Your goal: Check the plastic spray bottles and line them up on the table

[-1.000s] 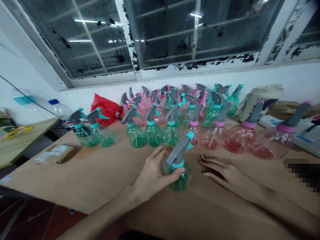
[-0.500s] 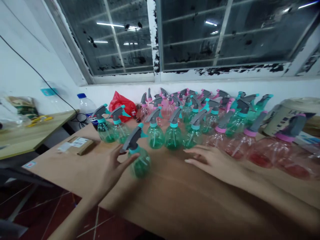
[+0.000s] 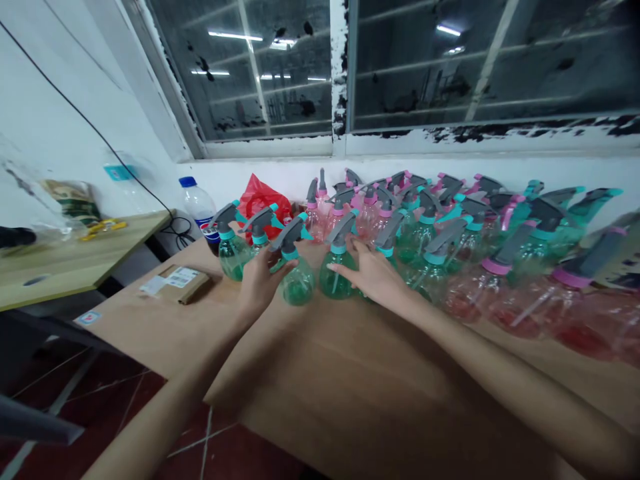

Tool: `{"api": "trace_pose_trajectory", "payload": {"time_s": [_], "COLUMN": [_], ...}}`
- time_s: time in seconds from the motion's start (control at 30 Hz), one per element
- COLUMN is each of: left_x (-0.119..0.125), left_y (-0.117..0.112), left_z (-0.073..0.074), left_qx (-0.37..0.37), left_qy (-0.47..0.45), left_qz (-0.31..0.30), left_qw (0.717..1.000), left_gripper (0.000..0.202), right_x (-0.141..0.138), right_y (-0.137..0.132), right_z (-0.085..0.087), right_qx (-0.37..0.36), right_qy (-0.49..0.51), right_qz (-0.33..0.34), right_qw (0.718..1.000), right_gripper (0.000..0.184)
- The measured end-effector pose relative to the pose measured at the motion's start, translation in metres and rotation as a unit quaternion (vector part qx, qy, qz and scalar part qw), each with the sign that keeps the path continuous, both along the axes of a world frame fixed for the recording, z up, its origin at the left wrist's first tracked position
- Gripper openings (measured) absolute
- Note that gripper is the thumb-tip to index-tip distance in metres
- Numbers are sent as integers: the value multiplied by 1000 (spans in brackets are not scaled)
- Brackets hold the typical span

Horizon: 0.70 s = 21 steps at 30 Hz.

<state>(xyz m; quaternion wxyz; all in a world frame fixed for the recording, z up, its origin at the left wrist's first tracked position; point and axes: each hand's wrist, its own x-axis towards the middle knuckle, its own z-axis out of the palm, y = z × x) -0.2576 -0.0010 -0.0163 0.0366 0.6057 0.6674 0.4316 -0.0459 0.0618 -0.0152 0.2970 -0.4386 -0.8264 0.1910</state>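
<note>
My left hand (image 3: 261, 283) is closed around the left side of a green spray bottle (image 3: 299, 283) with a grey trigger head and turquoise collar. That bottle stands in the front row. My right hand (image 3: 377, 273) is at the neighbouring green spray bottle (image 3: 336, 280), its thumb across the front and its fingers by the right side, partly hiding another bottle behind. To the left of my left hand stands a further green spray bottle (image 3: 233, 257), with one more partly covered by the hand. Pink spray bottles (image 3: 470, 293) stand at the right.
Rows of spray bottles fill the back of the brown table (image 3: 320, 373), below the window. A red plastic bag (image 3: 263, 200) and a cola bottle (image 3: 200, 207) stand behind at left. A flat cardboard packet (image 3: 183, 283) lies on the table's left. Beyond is a yellowish side table (image 3: 100, 260).
My left hand has pushed its green spray bottle away from me into the front row. My right hand has moved left and forward to the neighbouring bottle. The view has shifted slightly left.
</note>
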Motion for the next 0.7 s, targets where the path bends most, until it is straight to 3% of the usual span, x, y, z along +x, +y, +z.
{"api": "trace_pose_trajectory", "payload": {"time_s": [0.13, 0.43, 0.57, 0.7], "left_x": [-2, -1, 4, 6], "left_y": [14, 35, 21, -11], "left_z": [0, -2, -3, -5], "left_qx": [3, 11, 21, 21], "left_qy": [-2, 15, 13, 4], "left_qz": [-13, -16, -12, 17], "left_qw": [1000, 1000, 1000, 1000], "left_gripper": [34, 26, 35, 48], "right_x": [-10, -20, -20, -13], "right_y": [6, 11, 6, -9], "right_z": [-2, -3, -3, -3], "right_qx": [1, 17, 32, 39], "right_qy": [1, -22, -38, -59], "right_qz": [-17, -24, -25, -18], "right_qw": [1000, 999, 998, 997], "right_gripper": [75, 63, 63, 71]}}
